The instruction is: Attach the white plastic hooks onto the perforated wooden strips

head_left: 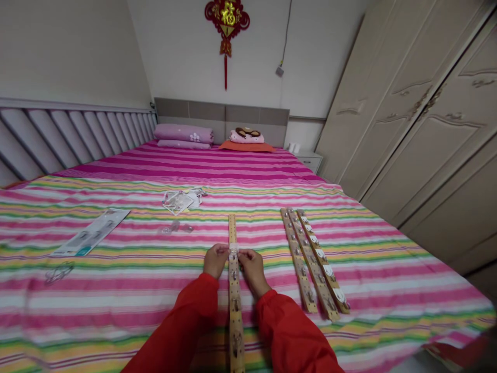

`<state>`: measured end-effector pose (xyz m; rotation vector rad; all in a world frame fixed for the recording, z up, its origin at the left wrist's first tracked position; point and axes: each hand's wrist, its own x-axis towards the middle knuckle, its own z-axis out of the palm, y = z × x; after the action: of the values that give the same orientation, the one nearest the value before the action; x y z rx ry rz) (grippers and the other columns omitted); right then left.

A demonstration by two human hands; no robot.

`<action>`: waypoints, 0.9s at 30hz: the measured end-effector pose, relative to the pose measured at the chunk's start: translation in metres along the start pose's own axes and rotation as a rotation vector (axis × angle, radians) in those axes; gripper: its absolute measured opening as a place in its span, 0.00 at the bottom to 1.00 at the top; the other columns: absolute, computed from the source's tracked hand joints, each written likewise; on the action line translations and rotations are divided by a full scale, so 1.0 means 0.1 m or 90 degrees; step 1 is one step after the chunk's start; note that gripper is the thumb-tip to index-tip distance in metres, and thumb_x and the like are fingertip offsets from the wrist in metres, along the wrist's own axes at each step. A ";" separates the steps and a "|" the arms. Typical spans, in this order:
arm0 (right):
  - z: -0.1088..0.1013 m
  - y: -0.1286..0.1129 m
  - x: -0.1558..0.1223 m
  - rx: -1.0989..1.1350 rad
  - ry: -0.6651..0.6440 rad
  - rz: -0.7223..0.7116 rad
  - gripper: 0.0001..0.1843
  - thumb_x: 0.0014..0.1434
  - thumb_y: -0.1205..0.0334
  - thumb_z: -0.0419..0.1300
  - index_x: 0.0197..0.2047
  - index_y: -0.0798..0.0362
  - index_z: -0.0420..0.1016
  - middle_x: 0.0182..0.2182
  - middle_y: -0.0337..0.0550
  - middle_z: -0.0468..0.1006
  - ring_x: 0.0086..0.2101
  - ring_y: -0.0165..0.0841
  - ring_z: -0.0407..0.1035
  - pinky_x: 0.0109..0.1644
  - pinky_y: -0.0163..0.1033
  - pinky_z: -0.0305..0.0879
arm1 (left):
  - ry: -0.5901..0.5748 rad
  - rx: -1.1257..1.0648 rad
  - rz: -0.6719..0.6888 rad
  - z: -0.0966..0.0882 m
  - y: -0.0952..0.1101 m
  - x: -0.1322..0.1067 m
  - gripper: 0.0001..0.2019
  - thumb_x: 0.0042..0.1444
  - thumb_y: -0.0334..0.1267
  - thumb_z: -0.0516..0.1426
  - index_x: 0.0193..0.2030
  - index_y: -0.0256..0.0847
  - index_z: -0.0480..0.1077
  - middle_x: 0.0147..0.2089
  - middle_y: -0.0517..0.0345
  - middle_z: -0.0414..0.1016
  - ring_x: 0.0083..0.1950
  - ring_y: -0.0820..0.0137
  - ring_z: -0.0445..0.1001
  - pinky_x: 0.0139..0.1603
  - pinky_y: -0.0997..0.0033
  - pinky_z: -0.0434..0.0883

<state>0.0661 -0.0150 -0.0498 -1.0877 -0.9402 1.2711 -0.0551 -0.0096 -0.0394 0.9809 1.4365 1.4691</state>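
A long narrow wooden strip (233,290) lies lengthwise on the bed in front of me, with several metal hooks along its near part and a bare, holed far end. Across it sits a small clear-backed hook (233,249). My left hand (216,261) pinches this hook's left edge, and my right hand (251,268) pinches the right edge, fingers closed on both sides. Whether the hook rests on the wood or just above it, I cannot tell. To the right lie three similar hook strips (310,259), the outermost with white backings.
Left of my hands are a few clear pieces (174,227), paper and plastic packets (182,199), a long flat package (93,232) and a tangle of thin wire or clear loops (59,272). The striped bedspread (135,311) lies underneath. A wardrobe (423,119) stands at right.
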 end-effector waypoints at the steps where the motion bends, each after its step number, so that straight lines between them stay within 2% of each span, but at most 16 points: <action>1: 0.00 0.00 0.00 -0.003 0.001 -0.001 0.08 0.39 0.61 0.62 0.24 0.56 0.77 0.15 0.35 0.71 0.17 0.27 0.60 0.21 0.32 0.55 | 0.001 0.001 0.000 0.00 0.00 0.00 0.10 0.30 0.38 0.64 0.24 0.37 0.73 0.23 0.58 0.75 0.27 0.70 0.73 0.33 0.70 0.70; 12: -0.03 0.08 0.02 -0.045 -0.004 -0.030 0.09 0.42 0.61 0.61 0.27 0.56 0.78 0.18 0.38 0.74 0.21 0.30 0.64 0.23 0.33 0.59 | 0.008 0.041 0.024 0.01 -0.07 -0.06 0.08 0.35 0.38 0.63 0.25 0.39 0.72 0.24 0.59 0.76 0.29 0.69 0.74 0.34 0.69 0.71; 15: -0.03 0.11 0.03 -0.057 -0.002 -0.035 0.10 0.42 0.61 0.61 0.28 0.56 0.78 0.17 0.36 0.71 0.21 0.29 0.63 0.23 0.33 0.59 | 0.018 0.054 0.034 0.00 -0.12 -0.06 0.08 0.37 0.38 0.62 0.27 0.39 0.72 0.25 0.59 0.76 0.29 0.70 0.74 0.35 0.70 0.71; 20: -0.01 0.12 0.01 -0.054 0.007 -0.065 0.13 0.43 0.62 0.60 0.34 0.55 0.79 0.17 0.32 0.68 0.20 0.28 0.60 0.24 0.33 0.60 | 0.003 0.020 0.045 -0.02 -0.18 -0.06 0.15 0.36 0.40 0.62 0.34 0.38 0.74 0.25 0.62 0.73 0.27 0.72 0.71 0.32 0.72 0.70; 23: 0.00 0.11 -0.03 -0.085 -0.003 -0.113 0.16 0.47 0.63 0.58 0.39 0.55 0.80 0.22 0.38 0.75 0.24 0.31 0.65 0.28 0.35 0.64 | -0.037 -0.004 0.052 -0.06 -0.19 -0.08 0.17 0.36 0.42 0.63 0.36 0.37 0.76 0.30 0.57 0.76 0.32 0.70 0.74 0.37 0.70 0.71; 27: -0.03 0.06 -0.10 -0.187 -0.005 -0.192 0.14 0.51 0.64 0.57 0.39 0.52 0.81 0.33 0.45 0.80 0.34 0.36 0.71 0.41 0.40 0.67 | -0.036 0.064 0.114 -0.09 -0.19 -0.13 0.13 0.40 0.44 0.63 0.32 0.40 0.78 0.35 0.53 0.78 0.38 0.65 0.75 0.43 0.66 0.72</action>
<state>0.0667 -0.0253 -0.0561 -1.1144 -1.2738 0.9085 -0.0583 -0.0255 -0.0583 1.2307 1.4230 1.4949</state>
